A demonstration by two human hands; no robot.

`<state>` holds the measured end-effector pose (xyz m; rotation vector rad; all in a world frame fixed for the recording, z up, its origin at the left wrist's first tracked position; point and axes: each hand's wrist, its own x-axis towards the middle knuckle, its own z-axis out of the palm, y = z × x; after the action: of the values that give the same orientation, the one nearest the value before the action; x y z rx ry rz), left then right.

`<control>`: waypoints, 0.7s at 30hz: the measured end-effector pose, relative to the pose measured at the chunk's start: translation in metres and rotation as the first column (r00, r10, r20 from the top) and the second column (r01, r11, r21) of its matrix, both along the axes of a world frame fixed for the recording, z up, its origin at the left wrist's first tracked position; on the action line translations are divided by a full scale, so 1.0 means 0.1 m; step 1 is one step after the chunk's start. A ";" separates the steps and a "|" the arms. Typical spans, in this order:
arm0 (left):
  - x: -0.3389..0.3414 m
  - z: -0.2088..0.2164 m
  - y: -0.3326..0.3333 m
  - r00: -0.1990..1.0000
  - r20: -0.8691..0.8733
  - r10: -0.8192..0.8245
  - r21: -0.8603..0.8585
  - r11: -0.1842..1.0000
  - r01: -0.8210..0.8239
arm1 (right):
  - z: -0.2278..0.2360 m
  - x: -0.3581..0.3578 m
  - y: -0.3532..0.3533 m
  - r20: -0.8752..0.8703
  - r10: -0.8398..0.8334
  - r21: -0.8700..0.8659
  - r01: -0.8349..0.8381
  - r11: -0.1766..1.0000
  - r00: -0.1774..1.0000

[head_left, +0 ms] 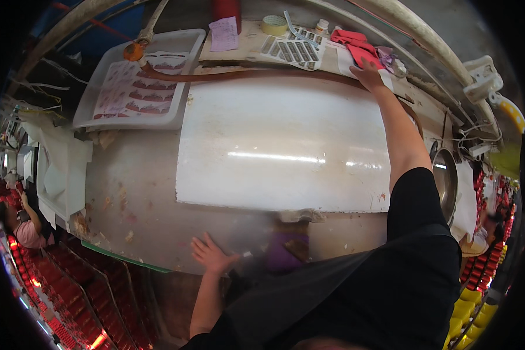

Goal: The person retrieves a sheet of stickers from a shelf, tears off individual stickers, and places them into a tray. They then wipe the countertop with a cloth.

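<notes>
Right hand (367, 74), fingers spread, reaches to one o'clock beside crumpled red cloth (354, 43); left hand (211, 254) presses flat, spread, at six o'clock on stained worktable (128, 204); overreaching might knock nearby clutter

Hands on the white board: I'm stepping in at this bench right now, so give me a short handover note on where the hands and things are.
Left hand: open, flat on the near edge of the worktable, holding nothing.
Right hand: stretched to the far right corner of the white board, resting there beside a red cloth; whether it grips anything cannot be seen.
White board lies flat and bare.
White tray of printed red sheets sits far left, untouched.
Tape roll and grey grid tray on the far side.
</notes>
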<state>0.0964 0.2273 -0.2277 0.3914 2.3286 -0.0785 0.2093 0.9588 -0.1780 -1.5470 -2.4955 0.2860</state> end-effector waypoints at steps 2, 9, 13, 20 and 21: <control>0.00 0.02 0.03 1.000 -0.006 -0.006 -0.001 1.000 0.006 | -0.05 -0.01 0.10 0.011 0.092 0.066 -0.093 0.993 0.996; 0.01 0.03 0.06 0.999 -0.031 -0.021 -0.007 1.000 0.021 | -0.36 -0.12 0.59 0.318 0.115 -0.061 -0.101 0.993 0.941; 0.02 0.00 0.03 0.999 -0.047 -0.020 0.018 1.000 0.020 | -0.27 -0.14 0.50 0.191 -0.119 -0.077 0.136 0.988 0.974; 0.02 -0.02 0.04 0.999 -0.040 -0.021 -0.011 1.000 0.020 | -0.11 -0.52 0.16 0.035 0.192 0.751 -0.153 0.642 0.981; 0.02 -0.02 0.04 0.999 -0.040 -0.022 -0.014 1.000 0.021 | -0.10 -0.63 0.11 -0.050 0.331 0.784 -0.168 0.597 0.942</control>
<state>0.0982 0.2318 -0.2299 0.4112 2.3623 -0.1136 0.1468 0.9697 -0.1884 -0.7567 -2.1851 -0.5370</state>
